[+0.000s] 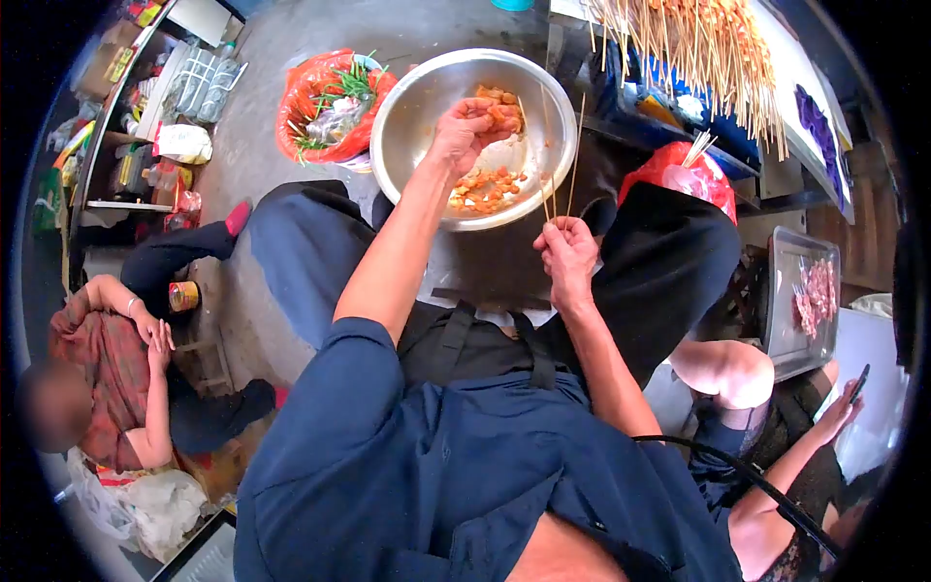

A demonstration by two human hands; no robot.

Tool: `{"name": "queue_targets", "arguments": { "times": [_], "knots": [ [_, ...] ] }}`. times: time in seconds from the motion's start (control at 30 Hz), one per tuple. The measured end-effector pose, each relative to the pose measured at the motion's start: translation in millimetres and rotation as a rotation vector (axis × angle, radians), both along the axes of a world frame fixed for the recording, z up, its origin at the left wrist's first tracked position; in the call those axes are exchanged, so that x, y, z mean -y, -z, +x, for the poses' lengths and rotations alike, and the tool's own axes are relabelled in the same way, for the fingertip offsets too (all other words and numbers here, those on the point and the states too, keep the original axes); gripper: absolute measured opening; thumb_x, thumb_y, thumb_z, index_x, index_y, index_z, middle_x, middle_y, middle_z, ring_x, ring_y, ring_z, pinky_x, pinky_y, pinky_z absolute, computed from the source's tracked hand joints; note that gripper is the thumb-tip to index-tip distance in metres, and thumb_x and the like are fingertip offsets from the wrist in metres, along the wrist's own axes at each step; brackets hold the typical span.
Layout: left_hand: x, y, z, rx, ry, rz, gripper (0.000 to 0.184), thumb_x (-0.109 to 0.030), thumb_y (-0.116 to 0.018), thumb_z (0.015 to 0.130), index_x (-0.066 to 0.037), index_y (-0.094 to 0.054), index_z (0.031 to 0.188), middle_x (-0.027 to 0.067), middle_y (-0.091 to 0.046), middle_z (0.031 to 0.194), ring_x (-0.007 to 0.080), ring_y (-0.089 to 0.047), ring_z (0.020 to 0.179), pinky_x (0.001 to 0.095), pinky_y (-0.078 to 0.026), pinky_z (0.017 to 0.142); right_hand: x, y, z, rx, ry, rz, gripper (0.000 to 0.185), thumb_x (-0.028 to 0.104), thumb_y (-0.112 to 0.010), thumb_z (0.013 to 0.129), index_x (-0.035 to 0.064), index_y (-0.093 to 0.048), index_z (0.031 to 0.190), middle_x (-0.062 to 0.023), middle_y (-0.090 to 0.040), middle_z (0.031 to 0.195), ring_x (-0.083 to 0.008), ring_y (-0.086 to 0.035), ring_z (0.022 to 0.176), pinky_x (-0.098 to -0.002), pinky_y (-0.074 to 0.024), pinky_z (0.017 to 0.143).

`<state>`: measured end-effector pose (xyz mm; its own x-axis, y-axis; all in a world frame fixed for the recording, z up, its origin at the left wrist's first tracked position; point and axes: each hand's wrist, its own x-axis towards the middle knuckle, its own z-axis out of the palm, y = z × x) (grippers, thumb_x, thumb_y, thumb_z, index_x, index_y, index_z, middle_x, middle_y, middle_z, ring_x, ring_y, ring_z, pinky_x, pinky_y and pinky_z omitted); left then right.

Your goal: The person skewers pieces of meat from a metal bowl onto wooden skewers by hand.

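A large steel bowl (pixel 388 145) sits in front of me between my knees, with small orange-coated pieces of meat (pixel 488 190) along its inside. Over the bowl, my left hand (pixel 465 131) is closed, its fingers pinched on a piece of coated meat near the tip of a skewer. Low at the bowl's right edge, my right hand (pixel 568 254) grips thin wooden skewers (pixel 574 160) by their lower ends. These fan upward across the rim. Whether any meat is threaded on them I cannot tell.
A red bag of green vegetables (pixel 325 107) stands left of the bowl. Many loaded skewers (pixel 693 48) lie on the table at upper right, above a red bag with sticks (pixel 687 175). A meat tray (pixel 805 296) is at right. One person (pixel 116 369) sits left; another (pixel 776 485) holds a phone.
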<state>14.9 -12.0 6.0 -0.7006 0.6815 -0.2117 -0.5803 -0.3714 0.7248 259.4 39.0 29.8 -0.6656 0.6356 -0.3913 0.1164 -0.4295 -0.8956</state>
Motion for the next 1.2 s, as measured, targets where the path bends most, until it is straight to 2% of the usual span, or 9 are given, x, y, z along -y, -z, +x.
{"name": "queue_targets", "arguments": {
  "times": [0.13,0.3,0.43,0.5,0.53,0.73,0.8,0.9,1.2],
  "knots": [
    [4,5,0,-0.038,-0.035,0.069,0.013,0.002,-0.053,0.088,-0.002,-0.056,0.099,0.0184,-0.064,0.104,0.0299,-0.066,0.09,0.0435,-0.056,0.081,4,6,0,-0.002,-0.05,0.025,0.013,0.014,-0.059,0.089,0.0035,-0.054,0.095,-0.0012,-0.059,0.068,-0.0034,-0.041,0.051,-0.0182,-0.0309,0.044],
    [10,-7,5,0.105,-0.024,0.19,0.017,-0.003,-0.042,0.092,-0.001,-0.057,0.1,0.0183,-0.063,0.105,0.0312,-0.064,0.095,0.0433,-0.054,0.086,6,8,2,-0.008,-0.096,0.027,0.012,0.013,-0.06,0.088,0.0034,-0.055,0.094,-0.0012,-0.059,0.068,-0.0033,-0.043,0.053,-0.0185,-0.0326,0.047],
    [11,-11,6,0.129,-0.024,0.206,0.017,0.001,-0.044,0.09,0.0,-0.057,0.101,0.0185,-0.063,0.105,0.0315,-0.064,0.098,0.0417,-0.054,0.086,7,9,1,0.024,-0.113,0.048,0.011,0.012,-0.06,0.088,0.0034,-0.055,0.093,-0.0012,-0.059,0.068,-0.004,-0.045,0.055,-0.0192,-0.0347,0.049],
    [9,-11,7,0.0,-0.092,0.031,0.019,0.006,-0.047,0.088,0.001,-0.055,0.104,0.0191,-0.063,0.105,0.0315,-0.064,0.099,0.0404,-0.054,0.087,7,9,0,0.038,-0.117,0.07,0.011,0.012,-0.059,0.088,0.0033,-0.055,0.093,-0.0011,-0.059,0.068,-0.0043,-0.046,0.055,-0.0193,-0.0352,0.049],
    [8,-11,8,0.0,-0.093,0.031,0.019,0.006,-0.047,0.088,0.001,-0.055,0.104,0.0191,-0.063,0.105,0.0315,-0.064,0.099,0.0404,-0.054,0.087,7,8,0,0.042,-0.116,0.076,0.011,0.012,-0.059,0.088,0.0032,-0.055,0.093,-0.0011,-0.059,0.068,-0.0046,-0.046,0.055,-0.0196,-0.0354,0.049],
    [4,-12,11,-0.053,-0.172,-0.036,0.017,0.01,-0.051,0.086,0.002,-0.055,0.1,0.0203,-0.062,0.103,0.0329,-0.065,0.095,0.0398,-0.057,0.083,7,9,1,0.034,-0.119,0.084,0.01,0.011,-0.06,0.087,0.0025,-0.055,0.092,-0.0013,-0.059,0.067,-0.0055,-0.048,0.056,-0.0205,-0.037,0.05],
    [4,-15,10,-0.059,-0.179,0.001,0.02,0.013,-0.05,0.083,0.003,-0.049,0.101,0.0221,-0.062,0.1,0.0333,-0.066,0.089,0.04,-0.059,0.08,7,9,1,0.025,-0.117,0.088,0.01,0.011,-0.06,0.087,0.0023,-0.055,0.091,-0.0014,-0.059,0.067,-0.0058,-0.049,0.056,-0.0208,-0.0375,0.051],
    [6,-21,10,0.007,-0.188,0.03,0.013,0.009,-0.051,0.086,0.001,-0.055,0.096,0.0211,-0.063,0.101,0.0346,-0.065,0.095,0.0418,-0.057,0.083,5,8,1,0.069,-0.116,0.108,0.01,0.01,-0.06,0.087,0.0021,-0.056,0.091,-0.0017,-0.059,0.067,-0.0065,-0.05,0.057,-0.0213,-0.0386,0.052],
    [8,-18,4,0.041,-0.191,0.148,0.006,0.004,-0.054,0.088,0.001,-0.057,0.092,0.0232,-0.062,0.106,0.0337,-0.064,0.099,0.0405,-0.054,0.088,5,9,0,0.063,-0.107,0.143,0.01,0.01,-0.06,0.087,0.0018,-0.056,0.09,-0.0022,-0.059,0.067,-0.0068,-0.05,0.057,-0.0217,-0.0385,0.052]
  ]
}}
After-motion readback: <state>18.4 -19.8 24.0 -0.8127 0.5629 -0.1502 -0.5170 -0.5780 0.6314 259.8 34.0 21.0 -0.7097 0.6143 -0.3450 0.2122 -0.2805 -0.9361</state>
